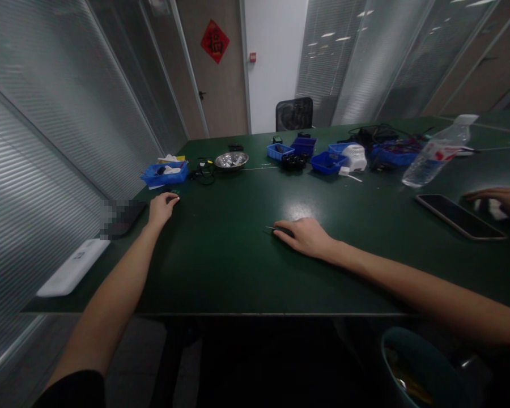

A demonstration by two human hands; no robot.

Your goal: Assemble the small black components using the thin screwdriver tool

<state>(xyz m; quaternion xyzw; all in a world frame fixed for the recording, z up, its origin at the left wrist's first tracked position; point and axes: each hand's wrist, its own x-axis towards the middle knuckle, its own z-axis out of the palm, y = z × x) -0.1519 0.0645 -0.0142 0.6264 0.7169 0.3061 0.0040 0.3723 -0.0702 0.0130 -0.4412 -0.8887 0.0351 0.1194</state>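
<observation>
My left hand (161,209) reaches over the left part of the green table, thumb and fingers pinched together. A tiny pale spot shows at its fingertips, too small to name. Just behind those fingers lies a small flat greenish piece. Near the middle of the table, my right hand (306,235) is closed around a slim tool with a dark handle (284,231). Its thin metal tip points left, low over the tabletop; the tool's exact kind does not show.
Blue trays (165,173), a metal bowl (232,161) and black cables (203,173) stand toward the back. At right are a water bottle (437,153), a phone (461,216) and another person's hand (504,201). A bin (425,368) stands below the front edge.
</observation>
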